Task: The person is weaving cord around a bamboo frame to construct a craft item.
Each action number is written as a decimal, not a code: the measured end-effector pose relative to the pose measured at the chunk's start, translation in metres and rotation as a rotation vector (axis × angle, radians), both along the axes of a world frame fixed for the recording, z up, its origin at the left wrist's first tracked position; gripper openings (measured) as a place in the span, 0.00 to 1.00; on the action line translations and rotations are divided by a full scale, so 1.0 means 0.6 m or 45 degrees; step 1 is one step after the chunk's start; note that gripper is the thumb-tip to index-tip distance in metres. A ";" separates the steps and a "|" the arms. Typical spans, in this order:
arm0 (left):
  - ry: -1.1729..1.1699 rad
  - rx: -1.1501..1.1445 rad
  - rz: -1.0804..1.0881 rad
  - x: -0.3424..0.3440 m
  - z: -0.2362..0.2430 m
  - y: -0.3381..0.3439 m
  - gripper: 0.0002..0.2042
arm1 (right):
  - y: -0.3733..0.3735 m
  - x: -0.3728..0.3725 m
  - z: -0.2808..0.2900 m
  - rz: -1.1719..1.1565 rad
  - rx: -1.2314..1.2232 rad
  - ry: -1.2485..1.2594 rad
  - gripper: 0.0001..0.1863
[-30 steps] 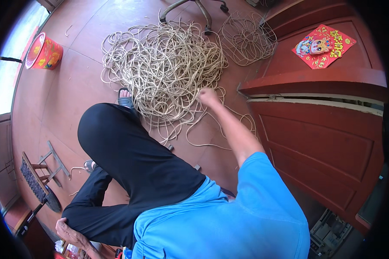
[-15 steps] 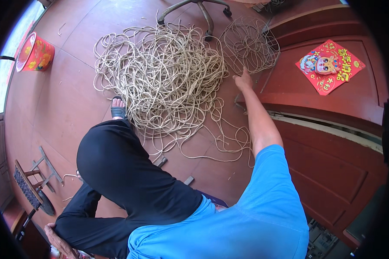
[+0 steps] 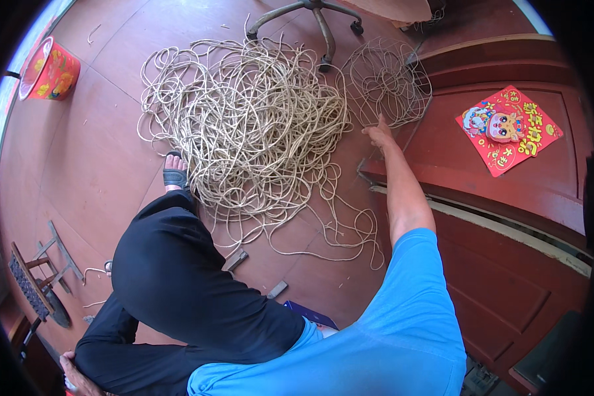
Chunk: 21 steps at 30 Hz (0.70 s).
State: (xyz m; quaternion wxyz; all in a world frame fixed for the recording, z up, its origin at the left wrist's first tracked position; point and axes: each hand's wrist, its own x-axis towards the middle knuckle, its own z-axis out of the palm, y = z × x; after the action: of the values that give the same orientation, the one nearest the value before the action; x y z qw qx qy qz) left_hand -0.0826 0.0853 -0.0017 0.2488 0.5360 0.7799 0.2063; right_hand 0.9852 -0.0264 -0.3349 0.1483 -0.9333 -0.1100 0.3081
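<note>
A large tangled heap of pale cord [image 3: 244, 115] lies on the floor beside my sandaled foot [image 3: 175, 173]. My right hand [image 3: 378, 134] is stretched out at the heap's right, its index finger extended toward a round, wire-like coil [image 3: 389, 82]; I see nothing held in it. At the lower left, my left hand [image 3: 76, 373] is partly visible, fingers curled on my black trouser leg [image 3: 115, 356].
A wheeled chair base [image 3: 313, 10] stands behind the heap. A red patterned bucket [image 3: 56, 76] is at upper left, a wooden-framed item [image 3: 30, 280] at lower left. Red wooden panels [image 3: 468, 277] line the right, with a red decorative diamond [image 3: 508, 129]. Small metal pieces [image 3: 277, 289] lie nearby.
My right hand has moved from the cord heap rightward and forward to beside the coil, its index finger now extended. The view has shifted slightly. My left hand stays by my leg.
</note>
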 end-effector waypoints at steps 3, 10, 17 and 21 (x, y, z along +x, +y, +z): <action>0.030 -0.012 -0.005 0.001 -0.005 -0.010 0.22 | 0.004 0.008 -0.013 0.071 -0.067 -0.057 0.64; 0.108 -0.029 -0.022 0.003 -0.006 -0.025 0.21 | 0.012 0.004 -0.037 0.111 -0.107 -0.113 0.66; 0.182 -0.049 -0.091 0.006 -0.003 -0.008 0.21 | 0.014 -0.011 -0.046 0.278 -0.254 -0.367 0.59; 0.217 -0.049 -0.140 0.013 -0.003 0.011 0.21 | 0.006 -0.067 -0.055 0.386 -0.201 -0.318 0.39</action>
State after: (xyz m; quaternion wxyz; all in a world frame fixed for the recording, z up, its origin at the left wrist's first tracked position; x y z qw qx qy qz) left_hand -0.0749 0.0919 -0.0036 0.2030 0.5887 0.7714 0.1309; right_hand 0.9449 -0.0231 -0.3679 0.0119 -0.9457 -0.2421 0.2164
